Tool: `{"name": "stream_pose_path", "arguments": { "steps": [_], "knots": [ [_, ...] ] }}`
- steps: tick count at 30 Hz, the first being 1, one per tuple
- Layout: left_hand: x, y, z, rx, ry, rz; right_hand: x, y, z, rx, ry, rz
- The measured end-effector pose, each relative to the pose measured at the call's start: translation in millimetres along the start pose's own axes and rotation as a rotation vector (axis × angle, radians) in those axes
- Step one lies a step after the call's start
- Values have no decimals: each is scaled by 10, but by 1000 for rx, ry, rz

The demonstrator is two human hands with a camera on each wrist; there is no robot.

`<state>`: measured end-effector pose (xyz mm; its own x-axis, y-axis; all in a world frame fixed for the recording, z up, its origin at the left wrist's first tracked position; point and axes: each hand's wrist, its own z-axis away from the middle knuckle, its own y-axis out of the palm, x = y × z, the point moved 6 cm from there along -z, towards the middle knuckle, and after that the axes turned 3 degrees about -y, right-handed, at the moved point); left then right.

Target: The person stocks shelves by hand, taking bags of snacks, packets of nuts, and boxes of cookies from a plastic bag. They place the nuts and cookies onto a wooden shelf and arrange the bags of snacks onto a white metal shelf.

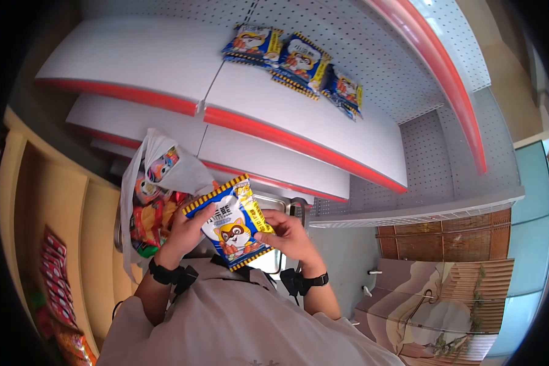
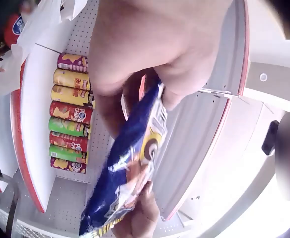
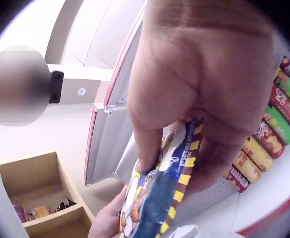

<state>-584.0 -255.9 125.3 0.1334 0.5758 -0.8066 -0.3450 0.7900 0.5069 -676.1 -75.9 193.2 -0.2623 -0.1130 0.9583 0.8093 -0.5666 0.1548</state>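
Both hands hold one blue, white and yellow snack bag (image 1: 230, 227) in front of the body, its cat picture facing up. The left hand (image 1: 188, 233) grips its left side with the thumb on the front; the right hand (image 1: 288, 239) pinches the right edge. In the left wrist view the bag (image 2: 130, 163) hangs from the left hand (image 2: 155, 49), with right fingertips at its lower end. The right wrist view shows the right hand (image 3: 199, 89) gripping the bag (image 3: 160, 193). Three visible groups of similar bags (image 1: 302, 63) lie on the upper shelf (image 1: 250, 91).
A white plastic bag (image 1: 183, 171) with colourful snack packs stands left of the hands, by a metal cart (image 1: 280, 262). Wooden shelving (image 1: 97, 232) with packets is at the left. Chip cans (image 2: 70, 111) line a lower shelf. A wire-edged rack (image 1: 421, 211) stands right.
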Motion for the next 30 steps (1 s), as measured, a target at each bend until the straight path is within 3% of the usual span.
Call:
{"name": "stream_pose_path", "arguments": {
  "steps": [1,3,4,6,9,11,15,17,18,19,21,25,27,30],
  "knots": [
    [5,30,-7,15,6,-2,49,-64,6,-10,-11,7],
    [-104,50,-33,12,69,170,391,-288,43,-90,-236,291],
    [-350,123,7,260,157,54,464,-592,82,-238,-231,330],
    [-379,-21,27,128,143,64,839,-1167,121,-561,-357,133],
    [-373,-341,79,36,130,72,1560,-1704,-62,-814,-542,-34],
    [-381,-470,146,-10,133,68,1683,-2312,-378,-760,-513,-74],
    [-348,-625,253,-66,132,76,1738,-2916,-979,-744,-376,22],
    [-314,-694,315,-98,133,79,1775,-3213,-1097,-1019,-286,557],
    [-289,-735,346,-124,134,78,1846,-3132,-1133,-999,-171,798],
    [-263,-775,377,-149,134,78,1815,-3240,-1213,-982,-175,800],
    [-228,-851,434,-186,142,77,1642,-3466,-1393,-906,-192,398],
    [-113,-956,506,-257,66,82,1678,-3340,-1513,-796,-197,310],
    [-81,-962,497,-277,41,69,1693,-3226,-1514,-840,-201,299],
    [-10,-1000,453,-269,36,72,1725,-3244,-1505,-852,-161,570]
  ]
}}
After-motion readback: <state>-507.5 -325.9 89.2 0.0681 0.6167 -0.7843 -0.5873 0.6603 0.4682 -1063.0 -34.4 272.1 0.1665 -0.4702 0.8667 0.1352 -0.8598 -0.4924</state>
